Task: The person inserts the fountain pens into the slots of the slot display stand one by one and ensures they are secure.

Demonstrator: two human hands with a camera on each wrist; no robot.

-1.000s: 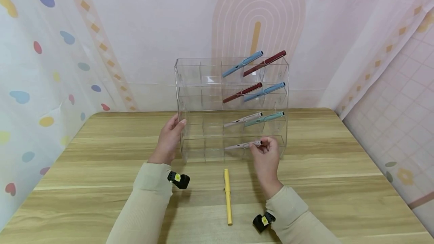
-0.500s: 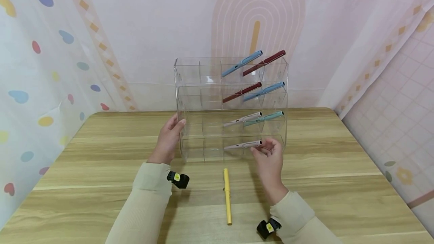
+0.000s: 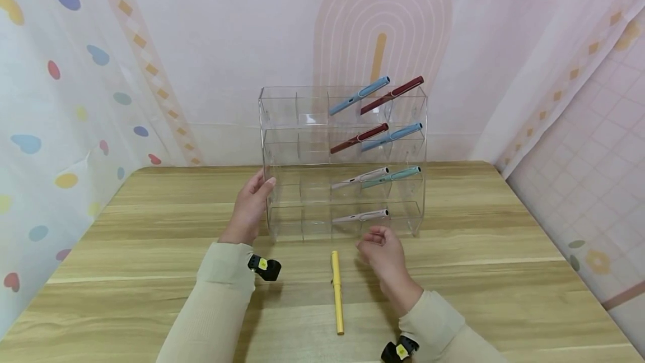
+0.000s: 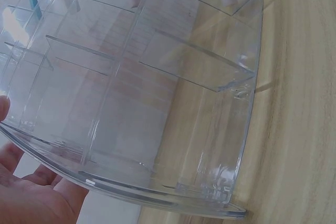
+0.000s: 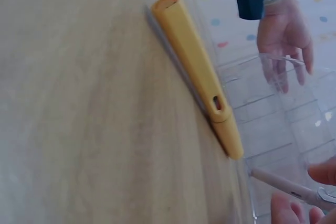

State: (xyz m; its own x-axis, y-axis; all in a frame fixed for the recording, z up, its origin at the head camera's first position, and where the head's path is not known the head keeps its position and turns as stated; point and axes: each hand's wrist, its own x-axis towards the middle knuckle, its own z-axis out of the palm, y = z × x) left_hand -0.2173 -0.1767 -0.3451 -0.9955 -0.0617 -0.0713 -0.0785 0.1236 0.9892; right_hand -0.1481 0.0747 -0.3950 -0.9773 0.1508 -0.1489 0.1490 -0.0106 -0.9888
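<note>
A clear acrylic pen rack (image 3: 314, 184) stands upright on the table. My left hand (image 3: 249, 206) grips its left side panel, the thumb in front; the left wrist view shows fingers (image 4: 39, 192) behind the panel. My right hand (image 3: 385, 251) holds nothing, fingers loosely bent, just below and in front of the bottom row. In that row a pale pinkish pen (image 3: 360, 216) lies tilted, apart from the hand. Before the rack a yellow pen (image 3: 337, 293) lies on the table, left of my right hand; the right wrist view shows the yellow pen (image 5: 191, 59) close up.
Upper rows of the rack hold a blue pen (image 3: 360, 96), a dark red pen (image 3: 392, 96) and several others in the right-hand columns. Wooden tabletop (image 3: 478, 273) runs around the rack. Behind it hangs a patterned curtain (image 3: 227, 43).
My right hand has let go of the pale pen in the bottom row and moved down and left, towards the yellow pen. The left hand stays on the rack.
</note>
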